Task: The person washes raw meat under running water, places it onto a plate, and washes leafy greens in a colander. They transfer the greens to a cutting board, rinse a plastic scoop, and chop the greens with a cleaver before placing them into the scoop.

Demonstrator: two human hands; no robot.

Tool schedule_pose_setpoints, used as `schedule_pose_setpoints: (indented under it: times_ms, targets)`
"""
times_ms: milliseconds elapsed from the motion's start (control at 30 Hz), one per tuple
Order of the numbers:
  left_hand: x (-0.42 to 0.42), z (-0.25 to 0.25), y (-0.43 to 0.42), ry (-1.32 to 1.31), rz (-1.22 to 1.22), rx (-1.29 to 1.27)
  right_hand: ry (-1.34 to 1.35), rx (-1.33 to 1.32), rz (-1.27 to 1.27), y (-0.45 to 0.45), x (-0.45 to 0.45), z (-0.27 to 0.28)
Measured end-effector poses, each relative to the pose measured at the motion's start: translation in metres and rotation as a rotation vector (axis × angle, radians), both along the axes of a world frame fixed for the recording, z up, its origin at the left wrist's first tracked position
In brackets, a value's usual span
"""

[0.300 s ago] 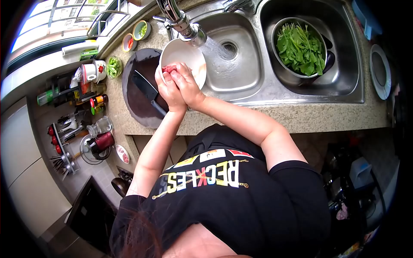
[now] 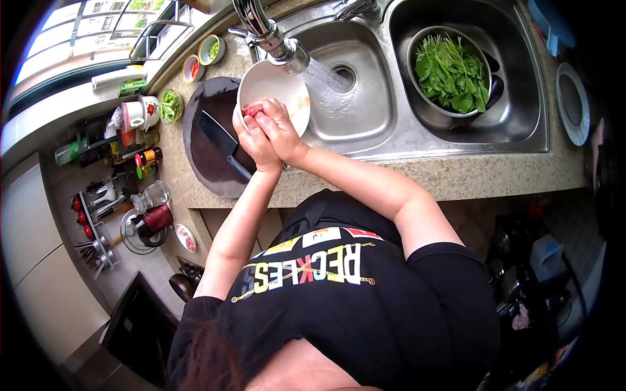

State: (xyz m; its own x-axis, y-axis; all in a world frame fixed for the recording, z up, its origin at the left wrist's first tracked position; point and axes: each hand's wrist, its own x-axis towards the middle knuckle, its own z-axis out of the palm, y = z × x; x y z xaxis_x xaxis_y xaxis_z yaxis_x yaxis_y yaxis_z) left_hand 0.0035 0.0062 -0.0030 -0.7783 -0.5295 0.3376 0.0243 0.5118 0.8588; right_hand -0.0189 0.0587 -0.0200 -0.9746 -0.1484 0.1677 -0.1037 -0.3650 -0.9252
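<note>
Left hand (image 2: 258, 148) and right hand (image 2: 284, 133) are pressing together round red meat (image 2: 252, 111), bowl (image 2: 268, 79) by sink's (image 2: 385, 133) left edge probably catching drips

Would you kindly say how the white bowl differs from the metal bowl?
The white bowl is pale, the metal bowl silvery. Hands partly cover the white bowl; greens fill the metal bowl. The white bowl is near the tap, the metal bowl in the right basin. Both look round.

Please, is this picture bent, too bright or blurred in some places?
Head view: wide-angle bending, black corners; head view: window partly washed out; head view: running water streaky, while left hand and right hand look fairly clear.
</note>
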Motion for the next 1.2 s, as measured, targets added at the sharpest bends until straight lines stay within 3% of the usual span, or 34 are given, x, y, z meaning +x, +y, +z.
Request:
schedule_pose_setpoints:
  times_ms: [100,200,267,467,933,1200]
  targets:
    - [0.002,-0.007,-0.014,-0.054,-0.002,-0.115,0.033,0.012,-0.027,-0.001,-0.002,0.003]
    - [0.002,-0.015,-0.016,-0.057,0.021,-0.027,0.054,0.097,-0.05,-0.001,-0.003,0.004]
    - [0.004,-0.023,-0.018,0.009,-0.038,0.235,0.082,0.159,-0.069,0.0,-0.002,0.004]
    - [0.003,-0.017,-0.002,0.028,-0.062,0.303,0.027,0.186,-0.108,-0.004,0.001,-0.006]
    - [0.017,-0.014,-0.002,-0.111,0.022,0.072,-0.148,0.035,-0.033,-0.013,0.013,-0.022]
    - [0.014,-0.004,0.002,-0.117,0.008,0.006,-0.091,0.032,-0.072,-0.013,0.009,-0.023]
